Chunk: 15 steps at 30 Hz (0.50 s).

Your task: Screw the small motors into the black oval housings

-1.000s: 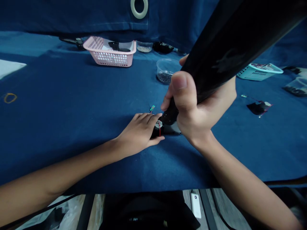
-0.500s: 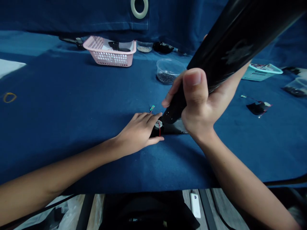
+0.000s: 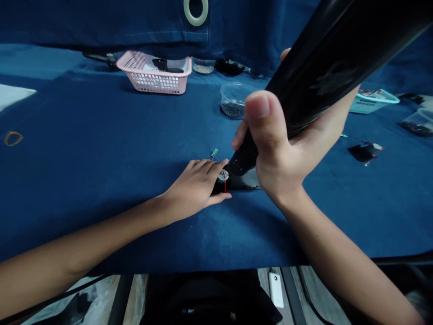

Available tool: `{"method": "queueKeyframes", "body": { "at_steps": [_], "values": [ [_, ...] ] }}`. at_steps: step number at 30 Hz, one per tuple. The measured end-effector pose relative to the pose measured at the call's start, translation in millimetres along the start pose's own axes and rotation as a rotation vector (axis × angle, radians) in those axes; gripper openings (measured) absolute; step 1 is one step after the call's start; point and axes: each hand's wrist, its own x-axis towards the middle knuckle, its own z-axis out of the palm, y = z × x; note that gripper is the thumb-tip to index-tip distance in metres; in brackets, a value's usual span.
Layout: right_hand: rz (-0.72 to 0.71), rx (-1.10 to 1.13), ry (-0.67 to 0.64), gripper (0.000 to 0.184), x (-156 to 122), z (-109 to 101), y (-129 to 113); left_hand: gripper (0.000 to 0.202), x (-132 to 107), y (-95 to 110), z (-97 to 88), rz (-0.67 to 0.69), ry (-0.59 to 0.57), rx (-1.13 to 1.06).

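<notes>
Head view shows our right hand [image 3: 282, 155] gripping the black cylinder [image 3: 314, 76], its lower end at the black casing [image 3: 241, 182], which our left hand [image 3: 193, 186] holds against the blue cloth [image 3: 118, 140], so we should probably press steadily and spare the red wire [image 3: 225, 184].

Two hands [image 3: 192, 189] [image 3: 287, 155], two baskets [image 3: 162, 85] [image 3: 368, 106], one black tool [image 3: 333, 67] show.

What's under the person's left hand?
By the left hand shows some of a black part, with a pale round piece and a red wire. What lies right beneath the hand is covered.
</notes>
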Motion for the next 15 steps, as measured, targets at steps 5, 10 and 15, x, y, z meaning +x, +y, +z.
{"method": "queueKeyframes", "body": {
  "at_steps": [5, 10, 15],
  "values": [
    [-0.022, -0.005, 0.074, 0.047, 1.3, 7.4, 5.3, 0.060, 0.2, -0.3, 1.2, 0.003, 0.009, -0.004],
    [-0.029, 0.037, 0.130, 0.055, 2.7, 10.1, 10.1, 0.061, 0.1, -0.1, 1.5, 0.010, 0.009, -0.002],
    [-0.025, -0.006, 0.124, 0.049, 2.6, 9.7, 10.3, 0.062, 0.7, -0.6, 2.0, 0.020, 0.027, 0.008]
  ]
}}
